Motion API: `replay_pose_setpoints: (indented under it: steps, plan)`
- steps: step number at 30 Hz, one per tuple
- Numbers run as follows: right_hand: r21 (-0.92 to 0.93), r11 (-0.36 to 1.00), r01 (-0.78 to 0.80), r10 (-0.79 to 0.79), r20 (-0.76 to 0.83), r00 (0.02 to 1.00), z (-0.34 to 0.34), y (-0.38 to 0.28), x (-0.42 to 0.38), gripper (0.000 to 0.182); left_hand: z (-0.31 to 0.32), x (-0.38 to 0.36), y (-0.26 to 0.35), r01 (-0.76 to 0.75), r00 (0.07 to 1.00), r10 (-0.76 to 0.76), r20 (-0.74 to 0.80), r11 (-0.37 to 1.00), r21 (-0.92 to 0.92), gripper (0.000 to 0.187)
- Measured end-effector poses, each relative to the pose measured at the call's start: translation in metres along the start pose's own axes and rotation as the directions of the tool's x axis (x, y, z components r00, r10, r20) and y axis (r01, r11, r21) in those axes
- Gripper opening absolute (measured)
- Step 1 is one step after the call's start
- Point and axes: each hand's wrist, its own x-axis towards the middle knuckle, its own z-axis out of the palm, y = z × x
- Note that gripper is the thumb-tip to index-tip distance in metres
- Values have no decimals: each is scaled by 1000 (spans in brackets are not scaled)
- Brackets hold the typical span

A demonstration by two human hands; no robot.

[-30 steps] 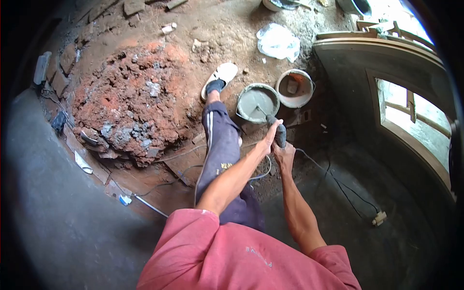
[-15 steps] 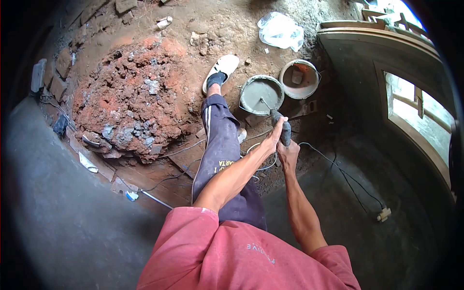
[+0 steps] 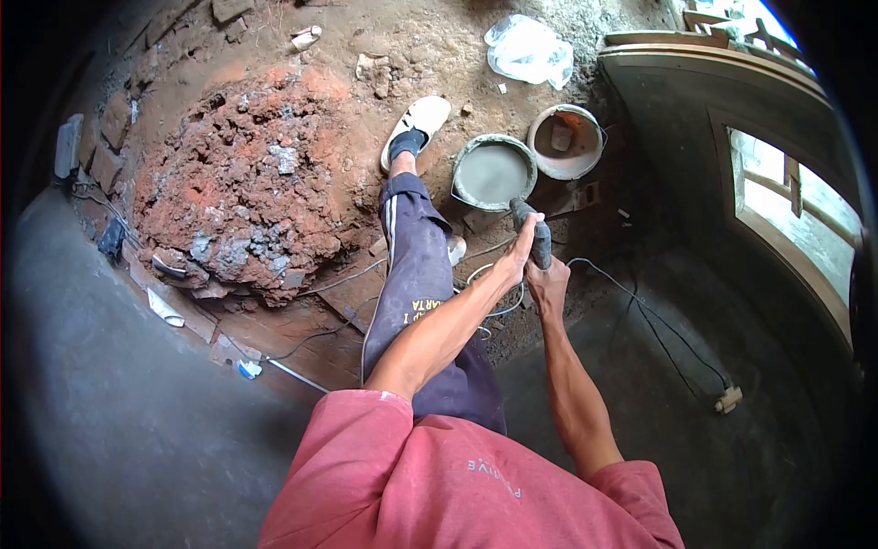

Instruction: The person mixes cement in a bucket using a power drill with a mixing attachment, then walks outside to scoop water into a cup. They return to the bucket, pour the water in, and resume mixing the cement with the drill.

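Both my hands hold a dark, dusty electric drill over the near edge of a bucket. My left hand is closed around the drill's body. Lower down, my right hand is wrapped around its rear grip. Smooth, wet grey mortar fills much of the bucket, whose rim is crusted with the same grey. The drill's nose points at the mortar; I cannot make out a mixing shaft now.
A second bucket with a lump inside touches the first. A clear plastic bag lies beyond. Left of my leg rises a reddish rubble heap. A cord runs right to a socket block; a windowed wall stands right.
The shaft seen in the mortar half a second ago no longer shows, and the mortar surface looks smoother. The drill's nose has shifted slightly up and left; both hands keep their grip.
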Motion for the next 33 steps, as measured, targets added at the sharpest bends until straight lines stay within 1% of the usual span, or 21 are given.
replay_pose_setpoints:
  steps: [7,9,12,14,16,19,21,22,23,26,28,31,33]
  plan:
    - [7,1000,-1,1,12,1000,-6,-8,3,38,-1,6,1,48,997,-47,58,999,-17,39]
    - [-3,1000,9,-9,16,1000,-4,-8,5,39,0,4,3,21,1000,-21,10,1000,-15,38]
    - [-21,1000,-16,17,43,999,-6,-3,7,37,0,9,1,-8,1000,9,18,999,-33,37]
    - [-48,999,19,-17,40,999,-5,0,9,38,1,10,-2,-18,999,19,33,999,-33,37]
    - [-28,999,32,-31,29,999,-5,-7,9,38,-1,10,3,-36,999,37,39,999,-31,36]
    - [-25,999,38,-38,8,999,-4,0,8,39,6,3,7,-16,999,18,47,998,-56,37]
    - [-29,998,51,-51,7,999,-5,-10,12,40,5,3,10,23,999,-21,33,997,-74,37]
    - [-30,1000,-2,3,32,999,-7,-13,12,39,4,4,11,24,999,-21,31,997,-76,37]
    - [-34,998,-59,61,54,997,-11,-16,9,38,3,6,8,20,999,-18,28,997,-72,38]
    - [-44,999,-26,27,34,999,-7,-11,11,40,4,14,6,15,1000,-14,26,998,-58,37]
    - [-35,999,-34,36,42,998,-6,-12,12,40,1,13,4,30,999,-29,18,998,-48,37]
    - [-22,999,-23,24,34,999,-6,-11,13,40,0,16,7,-4,1000,4,1,999,-38,37]
    - [-19,1000,-13,13,26,1000,-6,-9,12,40,-5,18,7,20,996,-24,89,999,39,45]
